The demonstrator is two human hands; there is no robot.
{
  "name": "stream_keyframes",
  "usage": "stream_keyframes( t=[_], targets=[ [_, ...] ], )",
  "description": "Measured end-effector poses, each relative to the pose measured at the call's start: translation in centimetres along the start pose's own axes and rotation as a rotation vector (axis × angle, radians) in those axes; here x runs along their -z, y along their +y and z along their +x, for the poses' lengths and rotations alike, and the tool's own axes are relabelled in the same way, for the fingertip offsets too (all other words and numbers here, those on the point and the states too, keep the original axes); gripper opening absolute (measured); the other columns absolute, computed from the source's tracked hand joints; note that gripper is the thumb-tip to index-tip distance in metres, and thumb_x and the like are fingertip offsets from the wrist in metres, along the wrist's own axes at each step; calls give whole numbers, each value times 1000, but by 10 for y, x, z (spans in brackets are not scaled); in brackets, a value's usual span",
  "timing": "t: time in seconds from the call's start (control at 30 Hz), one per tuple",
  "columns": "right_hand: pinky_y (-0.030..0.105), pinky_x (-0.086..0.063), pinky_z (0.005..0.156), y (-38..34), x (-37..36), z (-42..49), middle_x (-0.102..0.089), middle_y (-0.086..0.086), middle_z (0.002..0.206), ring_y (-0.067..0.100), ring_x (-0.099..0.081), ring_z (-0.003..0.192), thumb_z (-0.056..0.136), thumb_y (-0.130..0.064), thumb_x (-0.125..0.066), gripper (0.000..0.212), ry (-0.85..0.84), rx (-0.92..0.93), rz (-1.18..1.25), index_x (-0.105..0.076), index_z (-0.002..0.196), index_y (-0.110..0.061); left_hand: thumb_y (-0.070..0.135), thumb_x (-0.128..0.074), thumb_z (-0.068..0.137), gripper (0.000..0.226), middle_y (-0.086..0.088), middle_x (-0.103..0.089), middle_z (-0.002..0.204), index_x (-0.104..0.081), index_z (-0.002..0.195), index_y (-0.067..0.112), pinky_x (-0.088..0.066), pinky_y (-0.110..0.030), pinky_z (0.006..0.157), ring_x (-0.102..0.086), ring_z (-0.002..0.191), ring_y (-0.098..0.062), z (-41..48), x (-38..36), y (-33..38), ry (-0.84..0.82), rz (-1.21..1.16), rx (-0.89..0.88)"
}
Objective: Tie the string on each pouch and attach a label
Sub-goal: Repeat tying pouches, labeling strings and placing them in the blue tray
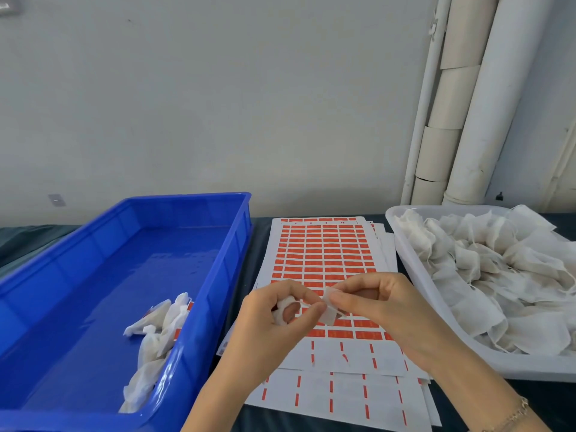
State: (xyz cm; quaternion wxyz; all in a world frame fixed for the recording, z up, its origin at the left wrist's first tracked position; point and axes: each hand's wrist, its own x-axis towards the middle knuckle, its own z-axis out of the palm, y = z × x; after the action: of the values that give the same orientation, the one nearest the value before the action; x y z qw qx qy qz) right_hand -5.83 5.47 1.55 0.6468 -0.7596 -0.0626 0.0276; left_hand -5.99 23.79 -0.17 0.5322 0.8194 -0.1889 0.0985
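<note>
Fig.: Over the label sheets (324, 254), mid-worktop, we see both hands gripping one white pouch (329, 313): left hand (274, 322) curled round it, right hand (385, 310) pinching it. Labelled pouches (156, 332) lie in blue crate (218, 275); more fill white tray (414, 275).

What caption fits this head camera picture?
Between blue bin and white tray, the left hand and right hand pinch a white pouch over orange label sheets.
</note>
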Motion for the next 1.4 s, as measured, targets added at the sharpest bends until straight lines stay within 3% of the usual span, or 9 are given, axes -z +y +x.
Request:
stream_keyframes(
  t=[0.17,0.43,0.5,0.6,0.7,0.77,0.83,1.03,1.4],
  targets=[
    [15,-50,67,0,0,0,-75,-10,83,6,-70,83,56,-43,-73,32,1,-3,8,-75,82,-25,26,-73,81,6,13,-63,66,-70,79,31,-42,-12,53,-51,55,-2,0,1,2,5,8,9],
    [22,-52,74,1,3,0,-75,-6,86,10,-71,84,58,-41,-75,28,-39,-10,37,-76,82,-26,35,-71,79,5,13,-68,74,-71,83,32,-53,-18,62,-64,70,-11,-2,-1,2,27,-19,44],
    [22,-54,75,3,4,0,-75,-6,89,11,-71,86,58,-42,-76,28,-63,-14,65,-77,82,-29,41,-68,77,13,11,-69,73,-73,81,29,-55,-21,64,-65,73,-12,-3,-2,3,18,-39,52],
    [25,-57,80,7,1,0,-74,-9,97,13,-71,92,57,-47,-74,37,-106,-20,132,-74,92,-35,39,-69,78,13,9,-70,73,-73,77,26,-54,-17,64,-65,74,-10,-4,-4,4,41,-95,100],
    [33,-56,85,10,-1,0,-73,-2,104,20,-70,96,63,-54,-66,52,-97,-30,252,-66,108,-28,28,-72,80,10,9,-70,69,-73,71,24,-49,-13,57,-65,68,-5,-4,-3,6,96,-183,171],
    [27,-57,81,12,-1,-1,-73,-8,101,12,-70,94,57,-58,-70,57,-27,37,108,-63,106,-31,30,-73,77,9,6,-71,71,-73,70,25,-52,-18,60,-69,72,-11,-5,-2,7,117,-228,221],
    [19,-56,73,14,-2,-4,-74,-12,95,8,-69,92,55,-51,-77,51,-2,93,38,-66,101,-32,34,-73,75,11,4,-71,71,-72,70,25,-53,-20,60,-69,72,-15,-6,-1,7,129,-227,243],
    [14,-54,65,14,-2,-3,-75,-9,85,11,-72,80,58,-38,-75,35,39,153,47,-71,91,-27,27,-74,76,11,8,-66,62,-72,70,18,-43,-9,50,-60,57,-1,-7,-5,10,123,-250,234],
    [12,-53,70,16,0,0,-73,-16,85,6,-70,84,67,-39,-69,12,-12,207,-56,-73,78,-36,40,-71,68,22,5,-62,57,-75,70,18,-41,-11,47,-52,47,-2,-6,-5,10,74,-341,245]
  ],
)
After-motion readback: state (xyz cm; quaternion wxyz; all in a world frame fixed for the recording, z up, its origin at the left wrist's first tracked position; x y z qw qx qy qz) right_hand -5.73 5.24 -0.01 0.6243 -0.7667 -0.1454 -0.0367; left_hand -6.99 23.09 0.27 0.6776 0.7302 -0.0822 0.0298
